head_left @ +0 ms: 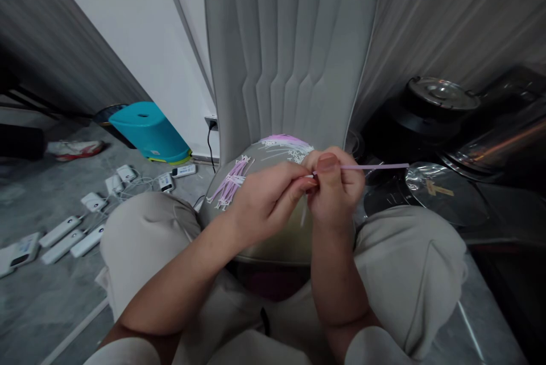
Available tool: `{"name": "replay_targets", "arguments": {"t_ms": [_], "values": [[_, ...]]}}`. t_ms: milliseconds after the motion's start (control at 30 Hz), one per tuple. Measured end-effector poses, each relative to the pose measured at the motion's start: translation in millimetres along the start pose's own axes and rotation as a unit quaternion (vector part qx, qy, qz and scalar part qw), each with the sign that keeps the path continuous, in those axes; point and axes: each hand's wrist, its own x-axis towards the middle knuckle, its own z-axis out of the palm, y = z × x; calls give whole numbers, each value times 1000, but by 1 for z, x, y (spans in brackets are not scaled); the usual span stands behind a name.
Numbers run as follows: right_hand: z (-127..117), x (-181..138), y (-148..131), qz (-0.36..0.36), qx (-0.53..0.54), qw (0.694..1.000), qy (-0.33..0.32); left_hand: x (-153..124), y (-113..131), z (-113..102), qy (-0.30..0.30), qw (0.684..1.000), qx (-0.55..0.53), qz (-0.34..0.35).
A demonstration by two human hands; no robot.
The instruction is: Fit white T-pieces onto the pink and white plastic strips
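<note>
A grey padded chair [290,52] stands before a white wall [140,29] on grey floor [34,297].

Both forearms reach forward — left hand [264,203] and right hand [336,189] meet fingertip to fingertip, each pinched closed.

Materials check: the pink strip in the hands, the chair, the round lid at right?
The pink strip: thin, straight, matte; likely paper or plastic, cannot tell which. The chair: grey fabric-like upholstery, matte, with soft stitched channels. The round lid: metal, probably steel, judging by its shiny reflections.
</note>
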Motion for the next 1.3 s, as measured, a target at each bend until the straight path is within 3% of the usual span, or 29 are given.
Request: {"name": "replay_targets", "arguments": {"t_ms": [167, 267, 367, 567, 767, 967, 1067, 1200, 1300], "values": [[2, 1, 5, -4, -10, 999, 38, -5, -5, 7, 55, 990, -112, -71], [4, 4, 7, -17, -43, 995, 93, -5, -6, 11, 104, 960, -211, -149], [7, 5, 7, -56, -77, 988, 124, -2, -5, 12, 112, 939, -267, -184], [8, 2, 5, -95, -154, 978, 106, -3, -8, 12, 66, 960, -225, -156], [5, 2, 4, -89, -186, 977, 48, -1, -10, 4, 43, 995, -26, -87], [6, 3, 5, -34, -128, 988, 79, 5, -11, -5, 26, 994, 53, -93], [6, 4, 5, 6, -94, 990, 110, 5, -15, -6, 34, 994, 40, -99], [7, 3, 4, 18, -88, 990, 112, 5, -16, -2, 7, 981, -77, -179], [8, 2, 5, 20, -96, 990, 97, 3, -14, 5, 56, 963, -154, -214]]}}
